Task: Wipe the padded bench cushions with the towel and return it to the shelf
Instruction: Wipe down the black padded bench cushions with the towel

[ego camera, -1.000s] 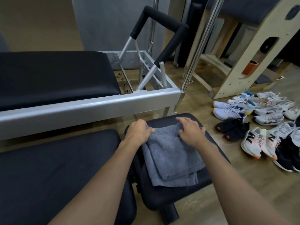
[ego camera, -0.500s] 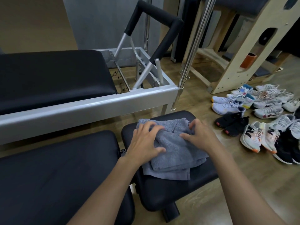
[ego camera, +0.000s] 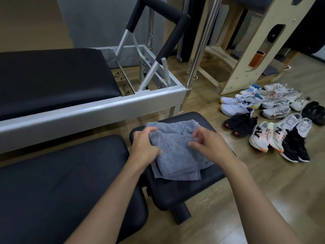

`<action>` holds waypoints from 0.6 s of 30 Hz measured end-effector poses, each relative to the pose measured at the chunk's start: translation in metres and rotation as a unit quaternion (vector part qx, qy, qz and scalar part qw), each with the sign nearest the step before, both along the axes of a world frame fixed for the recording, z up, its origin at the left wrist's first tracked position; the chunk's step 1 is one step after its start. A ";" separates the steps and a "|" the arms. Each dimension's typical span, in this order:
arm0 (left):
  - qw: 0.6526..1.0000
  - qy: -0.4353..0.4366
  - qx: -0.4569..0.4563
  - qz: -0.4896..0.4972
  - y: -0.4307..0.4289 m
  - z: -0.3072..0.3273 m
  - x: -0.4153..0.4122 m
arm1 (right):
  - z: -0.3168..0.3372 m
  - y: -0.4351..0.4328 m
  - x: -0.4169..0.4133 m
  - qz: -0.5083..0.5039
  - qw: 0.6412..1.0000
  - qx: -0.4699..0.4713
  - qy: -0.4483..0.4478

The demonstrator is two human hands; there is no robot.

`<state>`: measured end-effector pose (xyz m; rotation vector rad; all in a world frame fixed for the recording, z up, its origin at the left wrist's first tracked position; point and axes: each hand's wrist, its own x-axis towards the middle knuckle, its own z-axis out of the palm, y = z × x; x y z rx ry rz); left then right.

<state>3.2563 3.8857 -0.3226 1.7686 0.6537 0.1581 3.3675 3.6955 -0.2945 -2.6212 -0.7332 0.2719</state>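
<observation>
Wood-plank floor under two black bench cushions: long cushion at 8 o'clock, small seat cushion at centre. Folded grey towel lies on the seat cushion's far half. Left hand grips the towel's 9 o'clock edge, fingers curled over it, thumb on top. Right hand at the towel's 3 o'clock side, fingers bent — whether they pinch cloth, cannot tell. Sneakers on the floor at 3 o'clock.
</observation>
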 end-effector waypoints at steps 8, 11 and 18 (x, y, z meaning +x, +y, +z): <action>0.973 0.028 -0.229 0.006 0.014 0.013 -0.009 | -0.017 -0.011 -0.051 -0.075 0.993 -0.082 -0.044; 0.976 0.028 -0.217 0.015 0.009 0.014 -0.008 | -0.020 -0.020 -0.049 -0.124 0.991 -0.044 0.033; 0.992 0.072 -0.100 -0.031 0.015 0.007 -0.009 | -0.004 -0.036 -0.042 -0.163 0.960 0.102 0.202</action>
